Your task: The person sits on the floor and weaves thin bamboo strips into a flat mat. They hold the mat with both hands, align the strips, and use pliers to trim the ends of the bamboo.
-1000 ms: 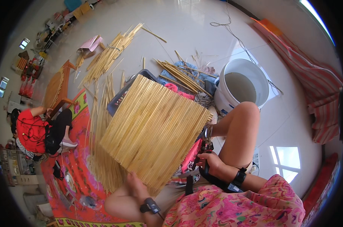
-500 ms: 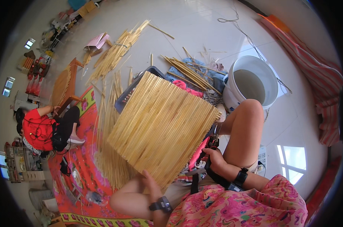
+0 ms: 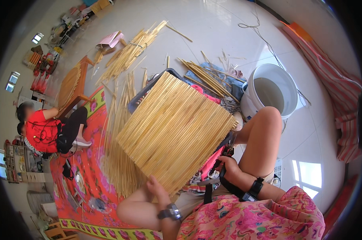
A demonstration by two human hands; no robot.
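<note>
A square panel of straight yellow reed sticks laid side by side [image 3: 179, 130] lies tilted over my lap and a dark plastic basket [image 3: 136, 103]. My left hand [image 3: 157, 188] is closed on the panel's near edge, fingers partly hidden. Beside the right edge, my right hand [image 3: 230, 169] grips a dark hand tool [image 3: 228, 151]; its exact kind is hard to make out. Pink cloth [image 3: 211, 163] shows under the panel's right side.
Long loose reeds [image 3: 123, 160] lie left of the panel on a red floral mat [image 3: 95, 188]. A white bucket [image 3: 251, 94] stands at right. Farther off are a tied reed bundle [image 3: 139, 46] and cut sticks [image 3: 207, 78]. At left a person in red [image 3: 45, 130] sits by a wooden stool [image 3: 75, 86].
The whole scene has shifted slightly right in view. My left hand has slid a little along the near edge; my right hand keeps the tool beside the panel.
</note>
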